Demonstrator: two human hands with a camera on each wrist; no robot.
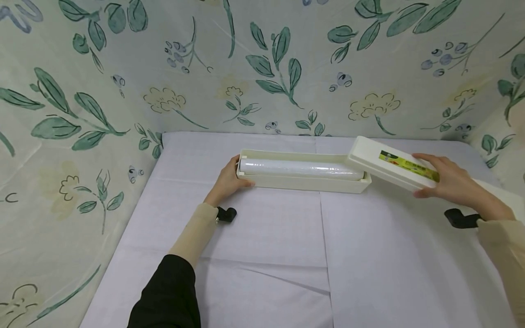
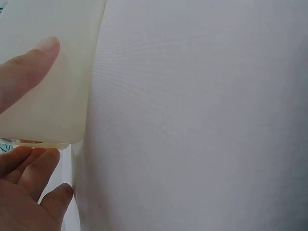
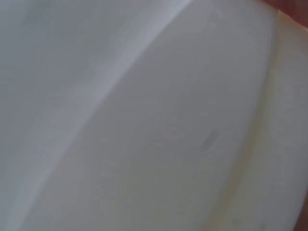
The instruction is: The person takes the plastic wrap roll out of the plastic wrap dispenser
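Observation:
A long white box (image 1: pixel 303 183) lies on the white cloth, its top off. Inside it rests a shiny roll of plastic wrap (image 1: pixel 299 168). My left hand (image 1: pixel 228 181) grips the box's left end, thumb in front; in the left wrist view the thumb (image 2: pixel 31 72) lies against the box wall (image 2: pixel 62 101). My right hand (image 1: pixel 455 182) holds the white lid (image 1: pixel 369 152) across its width, over its green and yellow label (image 1: pixel 408 166). The lid slants, its left tip over the box's right end. Blurred white plastic (image 3: pixel 168 134) fills most of the right wrist view.
White cloth (image 1: pixel 266 237) with fold creases covers the table. A curtain (image 1: pixel 205 82) with leaves and flowers hangs behind and at the left side. Black wrist mounts (image 1: pixel 227 214) sit on both forearms.

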